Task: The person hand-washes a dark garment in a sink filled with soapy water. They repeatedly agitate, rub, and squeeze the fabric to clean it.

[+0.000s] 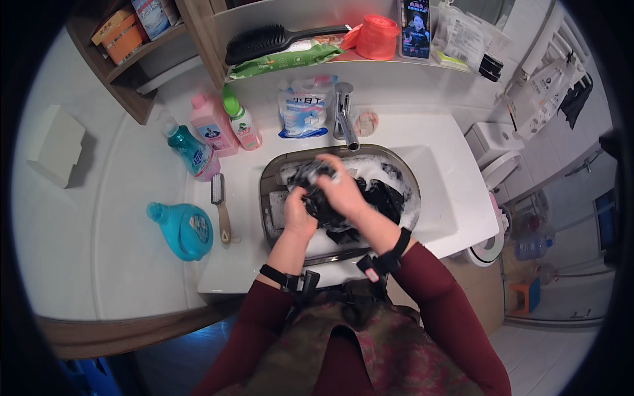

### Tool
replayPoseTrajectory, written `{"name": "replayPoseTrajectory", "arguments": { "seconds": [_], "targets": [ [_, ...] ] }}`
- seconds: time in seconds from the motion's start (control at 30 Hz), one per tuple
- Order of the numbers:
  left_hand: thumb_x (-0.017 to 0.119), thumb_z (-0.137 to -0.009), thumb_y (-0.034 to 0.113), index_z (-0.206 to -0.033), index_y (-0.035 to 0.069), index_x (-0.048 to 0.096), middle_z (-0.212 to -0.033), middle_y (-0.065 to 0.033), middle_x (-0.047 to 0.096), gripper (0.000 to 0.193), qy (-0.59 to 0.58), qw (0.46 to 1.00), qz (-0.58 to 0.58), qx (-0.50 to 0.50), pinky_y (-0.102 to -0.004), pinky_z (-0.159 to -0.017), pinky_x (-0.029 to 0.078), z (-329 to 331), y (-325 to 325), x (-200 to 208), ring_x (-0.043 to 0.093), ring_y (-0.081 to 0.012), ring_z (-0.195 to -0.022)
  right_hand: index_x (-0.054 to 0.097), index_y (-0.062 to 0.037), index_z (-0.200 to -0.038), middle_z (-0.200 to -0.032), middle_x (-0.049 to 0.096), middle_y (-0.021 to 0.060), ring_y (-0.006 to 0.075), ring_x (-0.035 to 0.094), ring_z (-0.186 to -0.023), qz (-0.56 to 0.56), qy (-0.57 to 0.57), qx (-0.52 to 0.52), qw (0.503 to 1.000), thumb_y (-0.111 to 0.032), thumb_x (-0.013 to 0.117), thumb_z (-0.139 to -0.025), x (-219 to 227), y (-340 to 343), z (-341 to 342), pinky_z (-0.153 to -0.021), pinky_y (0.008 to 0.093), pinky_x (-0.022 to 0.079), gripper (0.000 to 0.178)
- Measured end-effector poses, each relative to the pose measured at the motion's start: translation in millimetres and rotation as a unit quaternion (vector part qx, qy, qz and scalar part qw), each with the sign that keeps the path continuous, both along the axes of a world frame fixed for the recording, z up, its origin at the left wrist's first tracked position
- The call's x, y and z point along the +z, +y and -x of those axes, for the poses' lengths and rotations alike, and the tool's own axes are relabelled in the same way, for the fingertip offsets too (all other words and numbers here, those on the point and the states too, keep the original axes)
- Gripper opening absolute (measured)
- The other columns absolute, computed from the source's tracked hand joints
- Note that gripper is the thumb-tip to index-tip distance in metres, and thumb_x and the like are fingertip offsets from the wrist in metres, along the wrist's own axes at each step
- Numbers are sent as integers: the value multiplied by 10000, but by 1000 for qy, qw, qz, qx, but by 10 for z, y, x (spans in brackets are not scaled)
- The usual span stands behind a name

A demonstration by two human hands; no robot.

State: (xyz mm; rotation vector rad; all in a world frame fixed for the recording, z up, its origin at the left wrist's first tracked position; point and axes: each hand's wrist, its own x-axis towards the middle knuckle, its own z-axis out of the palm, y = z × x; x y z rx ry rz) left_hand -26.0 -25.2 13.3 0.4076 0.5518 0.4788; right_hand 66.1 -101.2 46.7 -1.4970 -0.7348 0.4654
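Observation:
A soapy black garment (310,177) is bunched up between my two hands above a grey see-through basin (417,187). My left hand (298,214) grips its near left side with curled fingers. From the right, my right hand (340,189) closes over the top of the same bundle, its fingers slightly blurred. More black cloth (383,201) lies in the sudsy water below and to the right. The basin sits inside the white sink (432,204), under a chrome faucet (343,115). Whether the held bundle joins the cloth in the water, I cannot tell.
Left of the basin lie a wooden-handled scrub brush (222,210) and a blue detergent bottle (181,230). Several bottles and a white-blue pouch (305,109) line the back. The shelf above holds a black hairbrush (277,39) and a phone (415,30). A toilet (495,148) stands at right.

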Motion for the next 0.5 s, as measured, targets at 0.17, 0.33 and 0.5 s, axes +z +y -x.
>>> {"name": "replayPoseTrajectory", "arguments": {
  "seconds": [0.17,0.33,0.5],
  "targets": [
    [447,-1011,286,-1266,93,580,-1279,-88,618,347,70,995,-55,41,-395,-1052,453,-31,-21,112,571,-233,-1213,600,-105,-1196,-1309,528,201,430,513,-1187,70,-334,7,940,-147,739,-764,-11,33,144,-1053,453,405,456],
    [535,-1007,311,-1258,54,583,-1263,-74,635,362,-36,998,-11,42,-392,-1034,453,-62,-67,216,596,-239,-1173,593,-44,-1108,-1103,597,188,430,569,-1056,-23,-223,-136,965,-44,718,-750,49,55,107,-900,461,483,379],
    [466,-1019,348,-1249,62,567,-1249,-87,621,380,-74,996,-42,26,-413,-1059,445,12,8,162,583,-244,-1176,624,-90,-1032,-1021,586,142,371,543,-1042,19,-324,44,945,-216,780,-738,106,42,161,-920,446,462,356]
  ]
}}
